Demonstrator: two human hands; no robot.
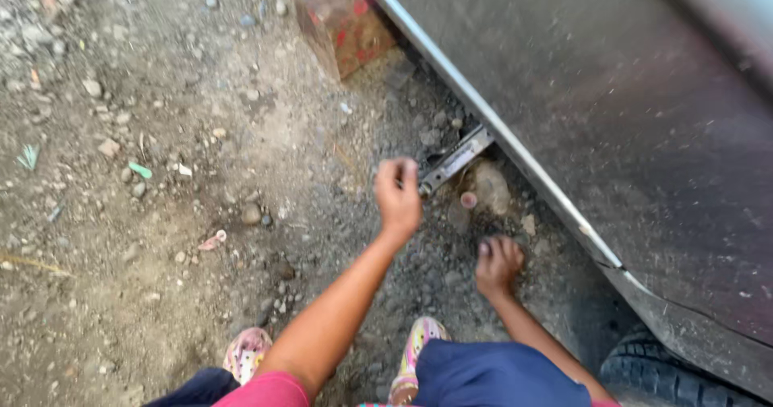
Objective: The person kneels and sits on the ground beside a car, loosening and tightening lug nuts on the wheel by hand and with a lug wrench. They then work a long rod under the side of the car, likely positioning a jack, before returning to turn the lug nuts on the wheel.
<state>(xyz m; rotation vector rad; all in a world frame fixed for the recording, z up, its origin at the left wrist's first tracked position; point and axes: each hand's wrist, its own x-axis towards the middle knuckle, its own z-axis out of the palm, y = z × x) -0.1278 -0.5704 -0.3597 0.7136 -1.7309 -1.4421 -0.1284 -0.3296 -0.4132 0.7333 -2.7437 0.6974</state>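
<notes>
The left hand point(398, 191) was closed on the near end of a metal jack handle point(452, 162), whose long axis ran up and right toward the sill of the grey car point(644, 133). The right hand point(498, 264) rested curled on the gravel ground point(201, 238), nearer the tyre point(652, 375); whether it held anything could not be told. A red-painted block point(346, 24) lay farther off

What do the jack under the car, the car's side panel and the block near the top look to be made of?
Jack: apparently bare steel, grey and dull with worn edges; the left hand grips its end. Side panel: painted metal, dusty and speckled, faintly glossy, edged by a bright trim strip. Block: probably wood or brick, brownish with red paint patches; too blurred to tell.
</notes>
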